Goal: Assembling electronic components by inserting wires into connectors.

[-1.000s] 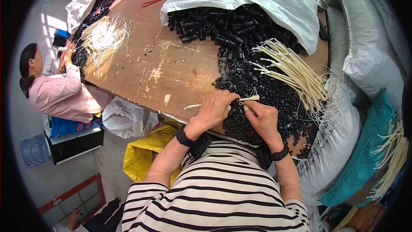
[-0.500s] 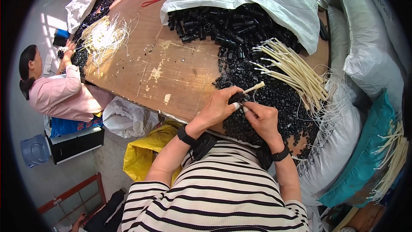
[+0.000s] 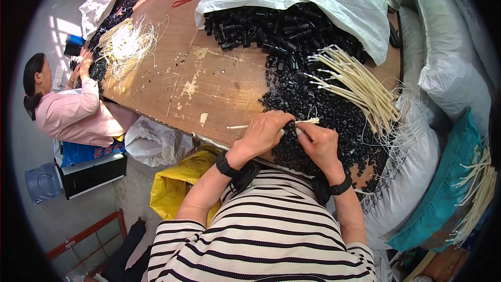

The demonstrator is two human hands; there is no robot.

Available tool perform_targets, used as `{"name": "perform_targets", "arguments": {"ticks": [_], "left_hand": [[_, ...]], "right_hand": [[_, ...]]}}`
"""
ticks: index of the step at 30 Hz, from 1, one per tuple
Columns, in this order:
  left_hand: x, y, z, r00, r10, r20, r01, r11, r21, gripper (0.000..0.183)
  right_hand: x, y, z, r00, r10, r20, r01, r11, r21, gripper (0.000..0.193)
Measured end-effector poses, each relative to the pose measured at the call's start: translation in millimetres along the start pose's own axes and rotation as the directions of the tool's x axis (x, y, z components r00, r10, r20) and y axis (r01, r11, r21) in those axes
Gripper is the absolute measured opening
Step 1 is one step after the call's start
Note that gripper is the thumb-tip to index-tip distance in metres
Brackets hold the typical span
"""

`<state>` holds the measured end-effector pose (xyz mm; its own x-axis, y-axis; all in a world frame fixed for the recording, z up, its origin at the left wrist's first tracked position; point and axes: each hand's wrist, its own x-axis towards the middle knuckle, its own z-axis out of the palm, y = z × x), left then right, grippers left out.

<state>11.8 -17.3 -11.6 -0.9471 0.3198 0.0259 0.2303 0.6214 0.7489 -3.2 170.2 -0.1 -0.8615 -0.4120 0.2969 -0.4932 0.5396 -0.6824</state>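
Cream stick (image 3: 313,120), pinched in the left hand (image 3: 265,131) at centre, seems unfinished; at its four o'clock the right hand (image 3: 321,143) presses fingertips together, contents hidden. Loose sticks (image 3: 356,84) towards two o'clock apparently remain.

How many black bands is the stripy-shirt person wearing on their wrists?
2. One band is just behind the left hand, the other band just behind the right hand. Both wrists show, so none seems hidden there.
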Motion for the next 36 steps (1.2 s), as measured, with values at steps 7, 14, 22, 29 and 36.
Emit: {"name": "perform_targets", "arguments": {"ticks": [7, 14, 22, 29, 36], "left_hand": [[5.3, 10.2, -8.5, 0.98, -0.075, 0.182, 0.1, 0.987, -0.13, 0.038], [5.6, 5.2, -14.6, 0.975, 0.112, -0.194, -0.151, 0.969, -0.197, 0.028], [-12.2, -0.5, -4.3, 0.904, 0.292, -0.314, -0.353, 0.922, -0.159, 0.018], [-16.7, -8.9, -6.9, 0.948, 0.093, -0.305, -0.195, 0.927, -0.321, 0.016], [-20.1, -11.9, -15.5, 0.922, 0.173, -0.347, -0.285, 0.909, -0.304, 0.015]], "right_hand": [[0.5, -7.0, -1.9, 0.968, -0.032, 0.249, 0.014, 0.997, 0.075, 0.018], [-0.9, -7.7, 2.8, 0.992, 0.003, 0.128, 0.0, 1.0, -0.028, 0.018], [-8.3, -7.1, 7.7, 0.985, -0.015, 0.172, -0.019, 0.981, 0.194, 0.015], [-1.8, -9.0, 11.0, 0.975, 0.129, 0.18, -0.173, 0.951, 0.256, 0.01], [3.4, -12.7, 16.0, 0.958, 0.192, 0.215, -0.248, 0.927, 0.281, 0.007]]}}
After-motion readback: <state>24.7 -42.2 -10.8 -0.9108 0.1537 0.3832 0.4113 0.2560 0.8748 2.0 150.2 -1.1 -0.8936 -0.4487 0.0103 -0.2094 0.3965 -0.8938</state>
